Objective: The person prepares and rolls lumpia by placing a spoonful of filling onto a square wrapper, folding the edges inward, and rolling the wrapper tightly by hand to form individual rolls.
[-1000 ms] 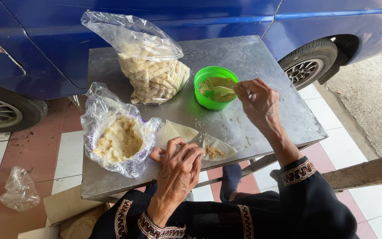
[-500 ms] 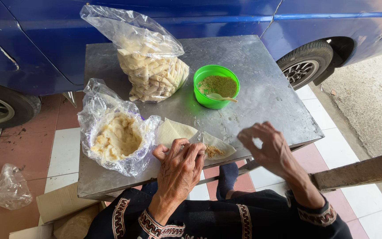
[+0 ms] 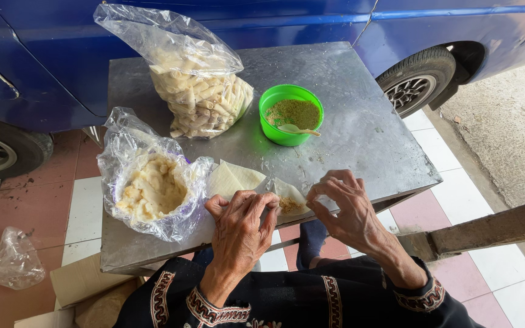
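Observation:
A thin pale wrapper sheet [image 3: 288, 198] with a spoonful of brown-green filling lies at the near edge of the grey metal table [image 3: 360, 127]. My left hand [image 3: 242, 225] presses down on its left part, fingers bent over it. My right hand [image 3: 343, 205] pinches the wrapper's right corner with the fingertips. More flat wrappers [image 3: 233, 178] lie just behind my left hand. A green bowl [image 3: 273, 124] of crumbly filling with a pale spoon [image 3: 299, 129] stands behind them.
An open plastic bag of pale dough-like pieces [image 3: 150, 188] sits at the left. A tied clear bag of rolled sticks [image 3: 205, 97] stands at the back. A blue car [image 3: 44, 61] is behind the table; a crumpled bag [image 3: 13, 261] lies on the tiled floor.
My right hand left the green bowl, came back to the near edge and now grips the wrapper's right corner. The spoon stays in the bowl. My left hand kept its place.

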